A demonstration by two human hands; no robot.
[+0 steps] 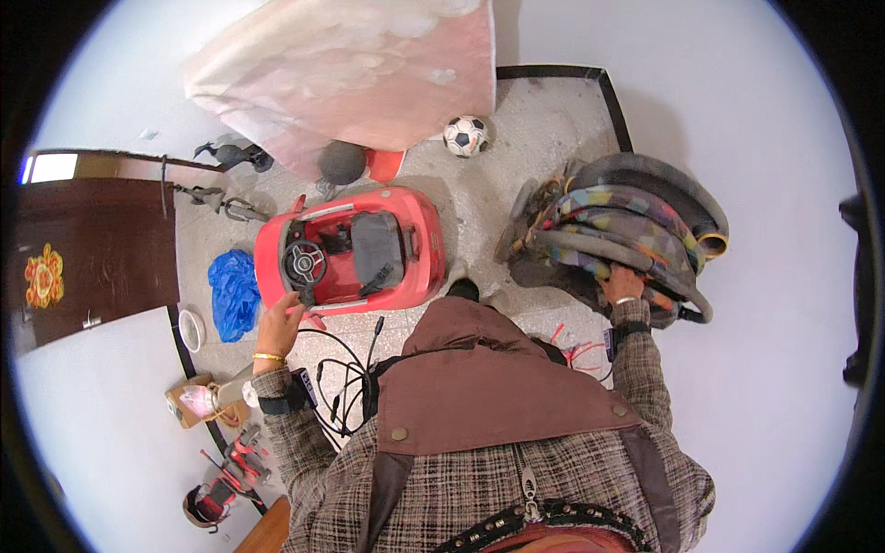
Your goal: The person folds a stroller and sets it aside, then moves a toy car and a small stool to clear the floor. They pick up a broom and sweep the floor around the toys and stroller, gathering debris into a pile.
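A red ride-on toy car with a dark seat and steering wheel stands on the floor in front of me. My left hand is over its near left side, fingers loosely bent and apart, with nothing visible in them. Whether the fingertips touch the car cannot be made out. To the right, a stroller with multicoloured patterned fabric and dark curved padded parts leans near the wall. My right hand is closed over its near edge, the fingertips partly hidden by the fabric.
A football, a dark ball and a pink blanket are at the back. Left lie a blue plastic bag and a white bowl, near a brown door. Black cables hang beside me; a red-black tricycle stands lower left.
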